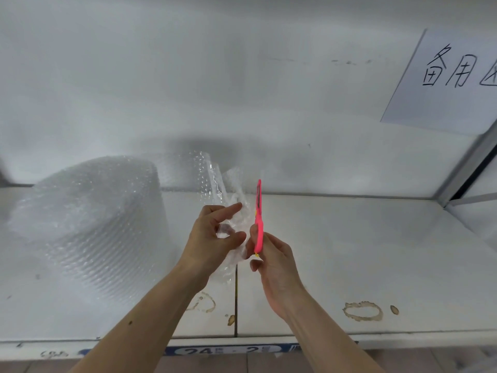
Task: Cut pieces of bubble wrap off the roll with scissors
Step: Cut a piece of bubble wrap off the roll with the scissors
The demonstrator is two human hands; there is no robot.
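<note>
— While the right hand (271,262) grips the pink scissors (258,219) upright, what's the left hand (215,235) doing?
— Pinching the loose bubble wrap (231,200) beside the roll (88,211) (mid-cut, I'd say); next it needs tension.

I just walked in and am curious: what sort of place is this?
Probably a warehouse or packing storeroom: a white shelf with a numbered label on its edge, a handwritten paper sign and a big bubble wrap roll.

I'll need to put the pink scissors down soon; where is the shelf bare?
Bare shelf lies right of the right hand, between the back wall and the brown ring stain. The left is crowded by the bubble wrap roll.
</note>
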